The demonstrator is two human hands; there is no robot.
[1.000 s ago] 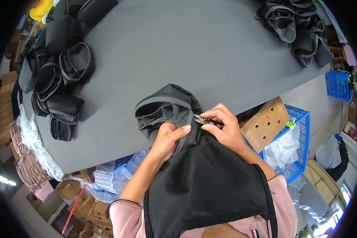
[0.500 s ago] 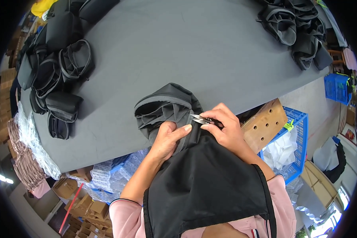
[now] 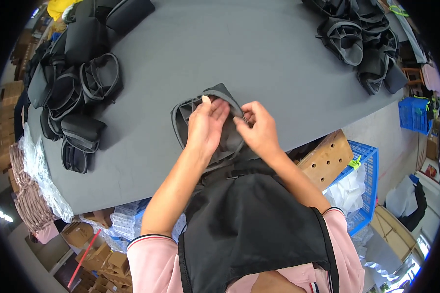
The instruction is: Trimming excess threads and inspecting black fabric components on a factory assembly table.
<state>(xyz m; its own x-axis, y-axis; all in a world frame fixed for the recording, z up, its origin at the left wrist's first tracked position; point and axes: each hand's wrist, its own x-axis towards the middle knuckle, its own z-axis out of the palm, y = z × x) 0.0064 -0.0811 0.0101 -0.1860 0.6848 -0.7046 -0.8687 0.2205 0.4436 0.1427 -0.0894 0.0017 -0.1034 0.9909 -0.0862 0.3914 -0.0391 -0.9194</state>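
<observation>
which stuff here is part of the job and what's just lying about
Part of the job:
black pouch, left hand and right hand at its opening
other pouches, probably

Probably just lying about:
blue crate
board with holes
cardboard boxes
clear plastic

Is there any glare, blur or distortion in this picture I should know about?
Head view: the fisheye bends the gray table's edge and the corners go black; a light at lower left glares; the black pouch looks dim inside, and the dark item at the right hand is too indistinct to name.
</observation>
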